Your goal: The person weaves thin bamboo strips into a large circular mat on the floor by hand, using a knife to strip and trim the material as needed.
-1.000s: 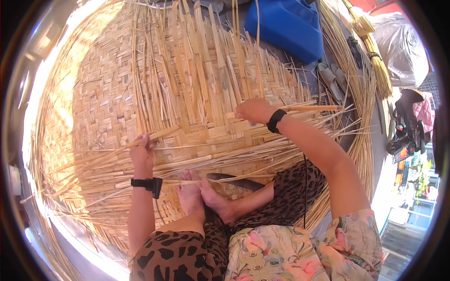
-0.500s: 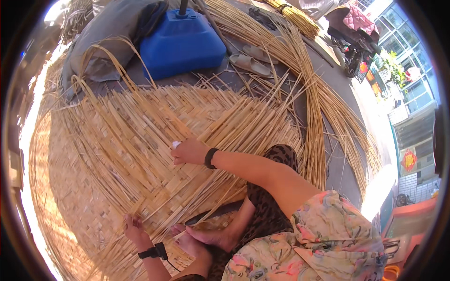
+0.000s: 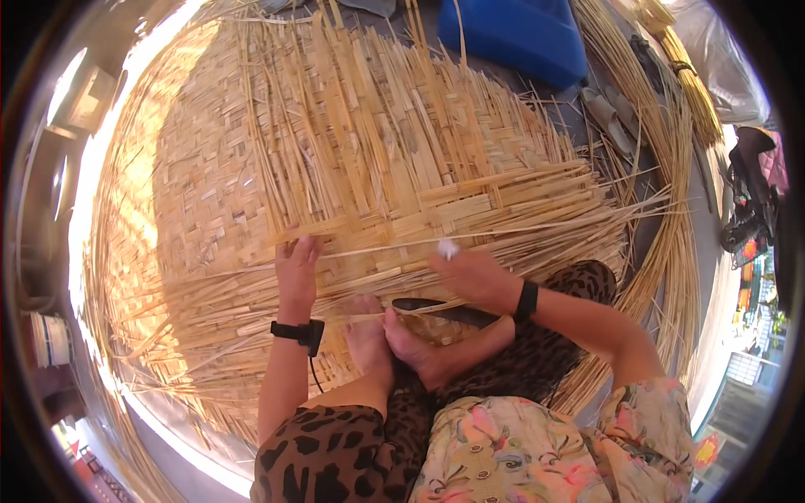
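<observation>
A large mat (image 3: 201,168) of woven flat reed strips spreads in front of me, with loose unwoven strip ends lying across it. My left hand (image 3: 298,272), with a black band on the wrist, is at the mat left of my feet, its fingers bent at a reed strip (image 3: 335,228). To the right, my right hand (image 3: 480,278) is closed and slightly blurred above the strips, white wrapping (image 3: 448,249) on one finger. A long pale strip (image 3: 537,226) runs past both hands. Whatever the right fingers grip is hidden.
My bare feet (image 3: 369,339) rest on the mat beside a dark, blade-like tool (image 3: 449,312). A blue plastic container (image 3: 516,38) stands beyond the mat. Slippers (image 3: 605,121) and long reed bundles (image 3: 671,168) lie to the right; a folded stroller (image 3: 750,189) is farther right.
The view has turned, so the mat and container sit differently in the picture. My right hand has come down nearer my feet; my left hand has moved forward along the strips.
</observation>
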A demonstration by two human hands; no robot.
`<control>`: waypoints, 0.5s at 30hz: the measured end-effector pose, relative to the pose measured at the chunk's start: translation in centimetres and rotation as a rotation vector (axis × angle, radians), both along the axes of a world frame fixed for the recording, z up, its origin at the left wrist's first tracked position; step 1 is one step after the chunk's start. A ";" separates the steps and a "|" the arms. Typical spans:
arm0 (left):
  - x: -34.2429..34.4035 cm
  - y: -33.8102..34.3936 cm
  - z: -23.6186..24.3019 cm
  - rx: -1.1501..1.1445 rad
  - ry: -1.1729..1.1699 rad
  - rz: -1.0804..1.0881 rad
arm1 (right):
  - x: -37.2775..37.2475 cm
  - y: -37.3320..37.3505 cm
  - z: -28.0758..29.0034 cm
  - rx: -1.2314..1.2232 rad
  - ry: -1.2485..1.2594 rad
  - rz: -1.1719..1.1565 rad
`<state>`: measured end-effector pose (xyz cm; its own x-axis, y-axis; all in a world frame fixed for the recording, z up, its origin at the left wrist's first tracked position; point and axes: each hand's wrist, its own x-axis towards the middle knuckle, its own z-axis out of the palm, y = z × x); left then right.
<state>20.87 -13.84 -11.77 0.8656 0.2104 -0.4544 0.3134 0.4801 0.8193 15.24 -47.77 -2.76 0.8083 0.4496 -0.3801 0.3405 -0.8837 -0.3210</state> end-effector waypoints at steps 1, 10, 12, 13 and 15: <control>0.5 -1.1 0.5 -0.004 -0.026 -0.045 | -2.6 -0.5 -0.6 -0.022 0.030 0.023; 4.1 -0.1 -3.5 0.263 -0.303 -0.112 | -8.2 -1.1 -5.8 0.060 0.021 0.058; 4.0 0.0 -2.8 0.062 -0.136 -0.045 | -7.7 -0.2 -5.9 0.149 0.087 0.012; 4.0 0.6 -2.8 -0.033 -0.053 -0.006 | -7.3 0.3 -5.6 0.176 0.100 -0.006; 4.1 2.2 -3.1 -0.171 -0.008 -0.023 | -6.3 1.1 -4.4 0.198 0.113 -0.035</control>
<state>24.94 -11.64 -14.88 0.8730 0.1111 -0.4749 0.3195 0.6056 0.7288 8.96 -46.70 -7.15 0.7817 0.4972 -0.3765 0.2630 -0.8102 -0.5239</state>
